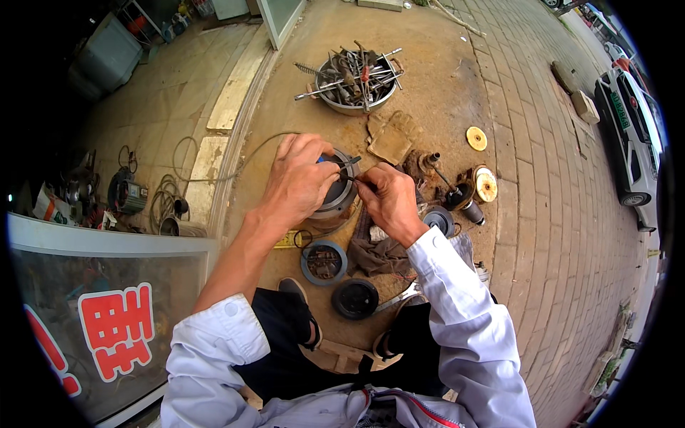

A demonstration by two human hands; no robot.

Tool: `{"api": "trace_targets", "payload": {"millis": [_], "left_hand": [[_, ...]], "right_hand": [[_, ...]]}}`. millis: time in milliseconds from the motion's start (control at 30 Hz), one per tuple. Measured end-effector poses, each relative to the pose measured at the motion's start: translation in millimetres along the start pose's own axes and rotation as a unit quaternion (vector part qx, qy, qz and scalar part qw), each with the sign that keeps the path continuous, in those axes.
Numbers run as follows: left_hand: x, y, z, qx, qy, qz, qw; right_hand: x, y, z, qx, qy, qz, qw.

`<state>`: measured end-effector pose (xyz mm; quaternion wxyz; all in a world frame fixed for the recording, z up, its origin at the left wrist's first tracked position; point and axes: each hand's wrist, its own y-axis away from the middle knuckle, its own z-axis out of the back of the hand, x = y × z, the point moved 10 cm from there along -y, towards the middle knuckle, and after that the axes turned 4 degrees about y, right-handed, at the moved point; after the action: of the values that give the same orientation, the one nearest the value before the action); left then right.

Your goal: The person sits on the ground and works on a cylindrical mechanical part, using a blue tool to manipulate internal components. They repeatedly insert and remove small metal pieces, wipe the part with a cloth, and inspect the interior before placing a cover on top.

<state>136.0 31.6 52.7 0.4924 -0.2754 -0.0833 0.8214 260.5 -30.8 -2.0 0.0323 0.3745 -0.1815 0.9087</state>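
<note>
I have the left hand (303, 175) bent over a round drum (332, 214), its fingers curled around a small tool (349, 162) with a dark tip and a bit of blue showing. The tip points towards the right hand (391, 202), whose thumb and forefinger are pressed together at the drum's edge; I can't make out for certain what they pinch. The drum sits right under the fingertips. Just beyond the right fingers I see a worn glove (392, 137) on the ground. On the near side of them a dark rag (374, 258) lies bunched, with a dish (325, 281) of small parts to its left and a black dish (355, 299) closer to the feet. Well ahead of both hands stands a basin (354, 109) heaped with tools; far off to the fingers' right, a white car (642, 135) is parked.
</note>
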Motion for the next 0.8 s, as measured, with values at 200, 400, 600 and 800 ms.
{"api": "trace_targets", "payload": {"millis": [200,400,600,800], "left_hand": [[0.4,-0.4,-13.3,0.005,-0.060,0.036,0.998],[3.8,2.2,-26.2,0.027,-0.073,0.048,0.996],[-3.3,1.5,-33.3,0.062,-0.062,0.030,0.996],[4.3,2.6,-34.6,0.080,-0.034,0.038,0.995]], "right_hand": [[27.4,19.0,6.4,-0.063,0.102,0.151,0.981],[39.1,24.3,13.8,-0.103,0.148,0.210,0.961],[36.3,20.1,9.0,-0.088,0.139,0.191,0.968],[-4.3,9.0,3.0,-0.048,-0.054,-0.019,0.997]]}}
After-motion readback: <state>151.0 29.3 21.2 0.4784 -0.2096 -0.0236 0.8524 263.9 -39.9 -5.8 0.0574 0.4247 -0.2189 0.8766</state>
